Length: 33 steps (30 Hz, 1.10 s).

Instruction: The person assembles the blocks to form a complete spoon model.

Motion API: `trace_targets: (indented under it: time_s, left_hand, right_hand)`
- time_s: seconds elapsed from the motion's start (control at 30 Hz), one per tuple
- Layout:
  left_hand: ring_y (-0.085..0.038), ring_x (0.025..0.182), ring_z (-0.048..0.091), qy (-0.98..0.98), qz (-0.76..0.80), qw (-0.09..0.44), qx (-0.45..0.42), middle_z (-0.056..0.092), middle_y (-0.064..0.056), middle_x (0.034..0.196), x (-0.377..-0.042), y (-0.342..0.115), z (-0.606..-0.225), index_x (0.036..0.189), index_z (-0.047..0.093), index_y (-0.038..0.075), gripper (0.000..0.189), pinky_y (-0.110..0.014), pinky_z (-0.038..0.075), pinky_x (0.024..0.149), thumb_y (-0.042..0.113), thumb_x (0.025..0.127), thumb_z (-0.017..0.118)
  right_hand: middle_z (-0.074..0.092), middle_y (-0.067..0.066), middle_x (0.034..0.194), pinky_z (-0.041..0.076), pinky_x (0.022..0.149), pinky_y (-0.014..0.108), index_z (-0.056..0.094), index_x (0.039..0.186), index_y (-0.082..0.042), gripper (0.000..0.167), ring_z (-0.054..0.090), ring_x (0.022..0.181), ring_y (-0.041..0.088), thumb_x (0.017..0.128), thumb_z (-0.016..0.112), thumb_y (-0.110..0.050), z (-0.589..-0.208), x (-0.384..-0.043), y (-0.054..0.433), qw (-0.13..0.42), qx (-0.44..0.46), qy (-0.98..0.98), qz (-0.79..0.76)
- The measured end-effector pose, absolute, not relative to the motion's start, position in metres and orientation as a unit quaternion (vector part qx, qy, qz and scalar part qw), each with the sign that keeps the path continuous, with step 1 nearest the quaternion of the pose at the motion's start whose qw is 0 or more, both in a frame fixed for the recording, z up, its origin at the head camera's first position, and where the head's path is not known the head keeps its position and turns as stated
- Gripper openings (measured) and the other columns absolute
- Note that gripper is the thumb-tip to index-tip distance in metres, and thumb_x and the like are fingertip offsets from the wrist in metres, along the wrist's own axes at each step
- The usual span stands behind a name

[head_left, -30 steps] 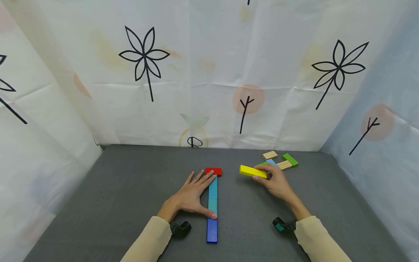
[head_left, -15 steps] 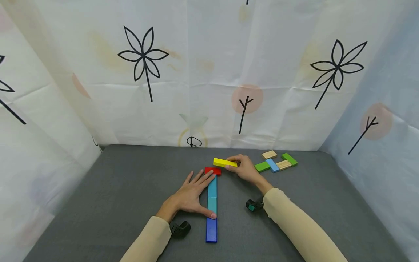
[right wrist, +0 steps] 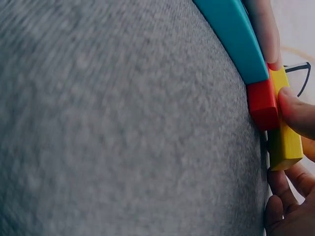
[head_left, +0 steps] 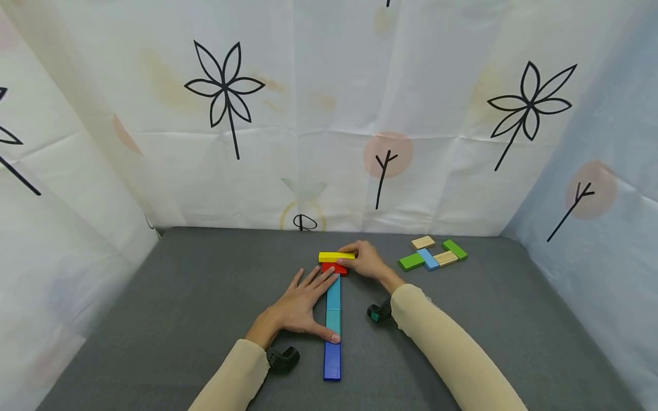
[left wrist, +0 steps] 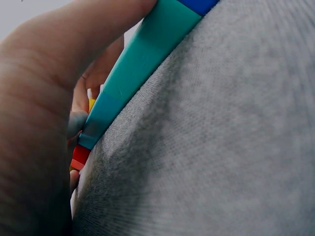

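In the head view, a line of blocks runs away from me: a dark blue block [head_left: 332,363], a teal block [head_left: 333,321], a light blue block [head_left: 334,291], then a red block [head_left: 341,270] lying crosswise. My left hand [head_left: 295,311] rests on this line with fingers spread, fingertips at the red block and thumb near the teal-blue joint. My right hand [head_left: 366,261] pinches a yellow block [head_left: 328,257] by its right end, just behind the red one. In the right wrist view, the yellow block [right wrist: 287,145] lies along the red block [right wrist: 262,105] and extends past its end.
At the back right lie several loose blocks: two green [head_left: 411,262], one blue [head_left: 428,260] and two natural wood ones [head_left: 423,243]. A grey cloth [head_left: 205,285] covers the table, and white printed fabric [head_left: 329,114] hangs behind it.
My right hand has carried the yellow block leftward from beside the loose blocks to the red block, bringing it level and lower. The left hand has stayed put.
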State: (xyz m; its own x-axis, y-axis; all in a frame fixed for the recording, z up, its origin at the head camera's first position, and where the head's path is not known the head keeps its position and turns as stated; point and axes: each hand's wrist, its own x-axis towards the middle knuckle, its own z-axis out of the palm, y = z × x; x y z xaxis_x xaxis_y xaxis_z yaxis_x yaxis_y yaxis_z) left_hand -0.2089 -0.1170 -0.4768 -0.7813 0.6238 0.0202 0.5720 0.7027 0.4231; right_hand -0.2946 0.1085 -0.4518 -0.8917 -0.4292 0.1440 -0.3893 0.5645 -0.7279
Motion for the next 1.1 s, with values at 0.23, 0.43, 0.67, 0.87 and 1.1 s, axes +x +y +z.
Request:
trace_targets:
  time_s: [0.23,0.43,0.67,0.87,1.1]
  left_hand:
    - [-0.028,0.156,0.001,0.919,0.212,0.061,0.327,0.008,0.006,0.170,-0.2083,-0.1174,-0.4767,0.165,0.016,0.024,0.125,-0.060,-0.005,0.121,0.080,0.068,0.072]
    - [-0.028,0.156,0.002,0.920,0.213,0.062,0.324,0.008,0.006,0.170,-0.2086,-0.1173,-0.4770,0.165,0.017,0.025,0.124,-0.060,-0.005,0.121,0.081,0.068,0.072]
    - [-0.026,0.156,0.000,0.921,0.207,0.061,0.323,0.006,0.006,0.171,-0.2082,-0.1166,-0.4756,0.165,0.014,0.023,0.127,-0.059,-0.007,0.121,0.082,0.068,0.071]
    - [-0.026,0.156,-0.001,0.921,0.207,0.061,0.324,0.005,0.007,0.170,-0.2083,-0.1165,-0.4758,0.165,0.014,0.024,0.127,-0.058,-0.008,0.121,0.082,0.068,0.071]
    - [-0.027,0.156,0.000,0.921,0.208,0.060,0.324,0.006,0.006,0.171,-0.2093,-0.1167,-0.4768,0.165,0.015,0.024,0.126,-0.059,-0.006,0.121,0.081,0.068,0.072]
  right_hand:
    - [0.064,0.019,0.128,0.053,0.087,0.043,0.067,0.130,0.003,0.034,0.061,0.109,0.031,0.100,0.066,-0.014,-0.4495,-0.2945,0.1063,0.077,-0.222,0.886,-0.400]
    - [0.058,0.019,0.129,0.050,0.083,0.038,0.063,0.136,0.003,0.036,0.056,0.109,0.030,0.104,0.060,-0.014,-0.4485,-0.2950,0.1100,0.103,-0.228,0.879,-0.407]
    - [0.061,0.021,0.133,0.052,0.083,0.037,0.062,0.135,0.004,0.037,0.060,0.104,0.028,0.103,0.062,-0.013,-0.4496,-0.2970,0.1089,0.103,-0.228,0.870,-0.424]
    - [0.059,0.019,0.132,0.049,0.092,0.046,0.062,0.137,0.001,0.037,0.055,0.112,0.031,0.103,0.061,-0.013,-0.4488,-0.2976,0.1102,0.106,-0.222,0.874,-0.418]
    - [0.055,0.018,0.132,0.044,0.100,0.052,0.062,0.139,-0.001,0.035,0.051,0.120,0.034,0.106,0.054,-0.013,-0.4498,-0.2998,0.1130,0.126,-0.207,0.869,-0.431]
